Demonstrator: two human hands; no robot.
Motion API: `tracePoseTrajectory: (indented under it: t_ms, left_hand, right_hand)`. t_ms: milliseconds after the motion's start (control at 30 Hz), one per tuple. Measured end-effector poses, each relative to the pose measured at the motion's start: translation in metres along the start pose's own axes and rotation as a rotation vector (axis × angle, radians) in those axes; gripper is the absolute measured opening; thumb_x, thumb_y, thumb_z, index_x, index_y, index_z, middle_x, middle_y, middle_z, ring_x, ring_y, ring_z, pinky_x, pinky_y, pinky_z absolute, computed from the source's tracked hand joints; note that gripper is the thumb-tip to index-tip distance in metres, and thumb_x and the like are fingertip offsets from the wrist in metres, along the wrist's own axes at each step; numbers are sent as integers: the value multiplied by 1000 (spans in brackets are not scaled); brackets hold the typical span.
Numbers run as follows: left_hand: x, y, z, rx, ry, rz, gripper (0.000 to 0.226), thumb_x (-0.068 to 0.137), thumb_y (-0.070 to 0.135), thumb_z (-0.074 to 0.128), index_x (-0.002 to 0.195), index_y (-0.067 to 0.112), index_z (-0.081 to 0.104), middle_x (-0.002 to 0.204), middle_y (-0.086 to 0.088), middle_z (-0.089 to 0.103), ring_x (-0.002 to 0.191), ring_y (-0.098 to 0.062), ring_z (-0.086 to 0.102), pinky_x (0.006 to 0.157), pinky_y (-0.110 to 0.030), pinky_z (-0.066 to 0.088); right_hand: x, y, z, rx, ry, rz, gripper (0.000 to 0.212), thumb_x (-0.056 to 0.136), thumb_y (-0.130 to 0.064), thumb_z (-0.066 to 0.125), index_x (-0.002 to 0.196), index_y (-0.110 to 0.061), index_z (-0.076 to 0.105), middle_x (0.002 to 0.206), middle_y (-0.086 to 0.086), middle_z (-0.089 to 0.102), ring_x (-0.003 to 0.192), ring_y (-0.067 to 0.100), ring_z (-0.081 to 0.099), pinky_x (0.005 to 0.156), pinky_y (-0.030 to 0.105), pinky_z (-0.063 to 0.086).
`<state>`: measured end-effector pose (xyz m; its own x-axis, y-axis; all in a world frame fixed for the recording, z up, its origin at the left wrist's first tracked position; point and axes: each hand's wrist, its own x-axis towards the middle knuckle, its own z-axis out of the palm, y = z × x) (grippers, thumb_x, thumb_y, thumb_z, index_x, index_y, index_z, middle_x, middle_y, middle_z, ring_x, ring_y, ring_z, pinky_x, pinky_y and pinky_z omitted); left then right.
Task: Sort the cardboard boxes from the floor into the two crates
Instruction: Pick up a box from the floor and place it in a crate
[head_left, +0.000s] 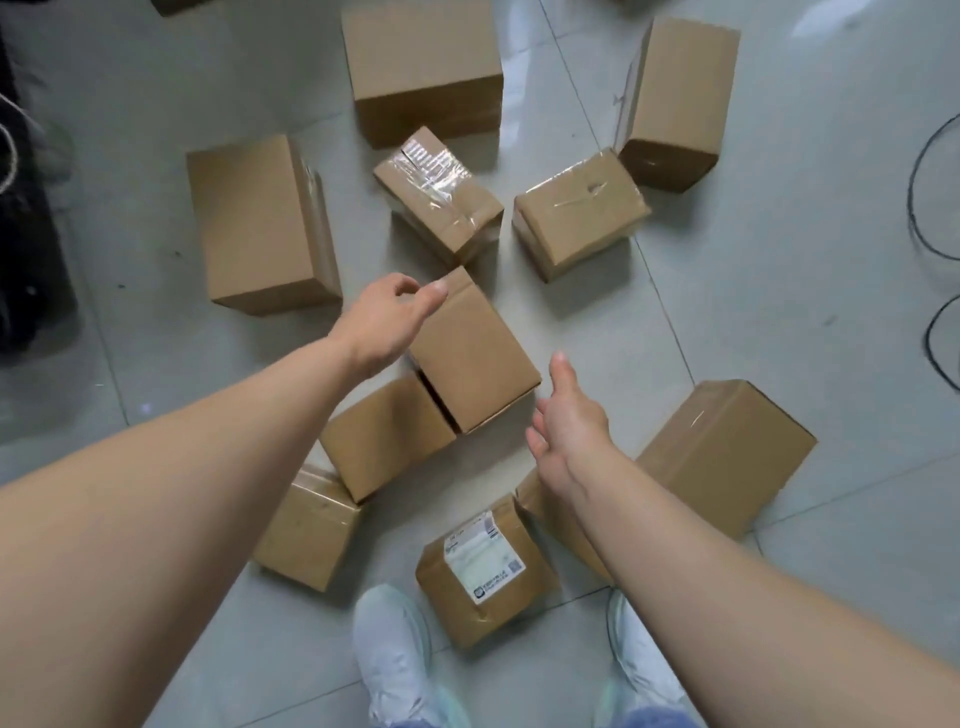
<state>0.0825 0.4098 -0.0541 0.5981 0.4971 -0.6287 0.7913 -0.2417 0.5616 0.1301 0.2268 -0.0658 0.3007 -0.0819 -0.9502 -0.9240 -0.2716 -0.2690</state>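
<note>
Cardboard boxes (254, 223) are observed scattered across the tiled floor (779, 291), all resting on it. A plain middle box (472, 353) is set at the centre, with its near-left side against a second plain box (387, 436).

The left hand (389, 322) is held over the far-left corner of the middle box. Its fingers are loosely curled and the thumb is extended. Nothing is gripped, and contact with the corner cannot be determined.

The right hand (566, 431) is held just beside the near-right corner of the same box and apart from it. Its fingers are relaxed and parted, with the thumb raised, and nothing is held.

A labelled box (485, 566) is noted just ahead of two white shoes (389, 654). A tape-wrapped box (439, 197) lies beyond the middle box. A large box (727, 452) is partly covered by the right forearm. Black cables (930, 208) are recorded at the right edge.
</note>
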Motion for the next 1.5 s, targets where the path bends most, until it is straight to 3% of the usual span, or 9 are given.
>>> tracePoseTrajectory:
  t_ms: [300, 467, 633, 767, 967, 1133, 1267, 1433, 1500]
  left_hand:
    - [77, -49, 42, -9, 22, -85, 68, 94, 51, 45, 147, 10, 31, 152, -9, 34, 135, -25, 37, 103, -31, 30]
    - [85, -42, 46, -118, -11, -134, 57, 94, 52, 46, 131, 9, 53, 133, -8, 54, 103, -17, 48, 85, -26, 35]
    - [54, -9, 26, -233, 25, -119, 56, 93, 52, 47, 131, 11, 55, 136, -4, 54, 121, -19, 50, 95, -27, 37]
    - [10, 36, -12, -309, 20, -144, 58, 92, 54, 48, 130, 12, 57, 136, -3, 54, 123, -21, 50, 105, -34, 37]
    - [-83, 117, -95, -469, 62, -188, 62, 87, 60, 48, 124, 12, 59, 124, -4, 60, 112, -24, 56, 104, -44, 41]
    - [-176, 197, -170, -659, 101, -242, 77, 69, 69, 51, 119, 11, 61, 122, -7, 63, 112, -32, 59, 103, -49, 42]
    - [-261, 260, -223, -780, 163, -204, 57, 84, 61, 52, 111, 12, 62, 110, -6, 66, 91, -25, 59, 83, -36, 42]
    - [-367, 316, -270, -891, 302, -123, 37, 92, 54, 47, 84, 20, 60, 61, 11, 66, 56, -8, 62, 60, -24, 46]
    - [-406, 327, -280, -935, 360, -103, 39, 91, 55, 47, 80, 20, 60, 63, 8, 64, 58, -10, 59, 60, -24, 47]
  right_hand:
    - [89, 30, 29, 69, -75, 93, 79, 86, -65, 51, 147, -18, 33, 150, 0, 39, 138, 22, 35, 112, 38, 27]
    - [98, 21, 37, 79, -127, 50, 67, 88, -62, 50, 135, -15, 43, 129, 1, 59, 117, 19, 55, 109, 39, 38]
    - [61, -12, 14, 30, -96, -29, 56, 88, -61, 51, 123, -18, 47, 108, 1, 65, 97, 18, 62, 94, 39, 51]
    - [-2, -57, -4, -57, -64, -98, 54, 87, -66, 48, 115, -19, 48, 97, -4, 63, 87, 13, 61, 63, 28, 47]
    - [-136, -139, -17, -156, -103, -261, 62, 84, -69, 49, 123, -20, 50, 105, -2, 63, 86, 15, 64, 53, 26, 49]
    - [-266, -196, -34, -188, -161, -420, 62, 83, -67, 51, 124, -20, 52, 113, 0, 62, 96, 20, 63, 85, 42, 55]
    - [-378, -223, -57, -219, -205, -512, 68, 83, -68, 51, 128, -18, 50, 116, 2, 60, 97, 21, 62, 88, 45, 53]
    - [-492, -241, -91, -259, -276, -615, 83, 74, -74, 49, 133, -15, 48, 124, 2, 57, 107, 24, 60, 93, 46, 51]
    - [-526, -240, -104, -272, -289, -684, 73, 76, -73, 49, 124, -18, 52, 117, -1, 59, 102, 20, 59, 89, 40, 50]
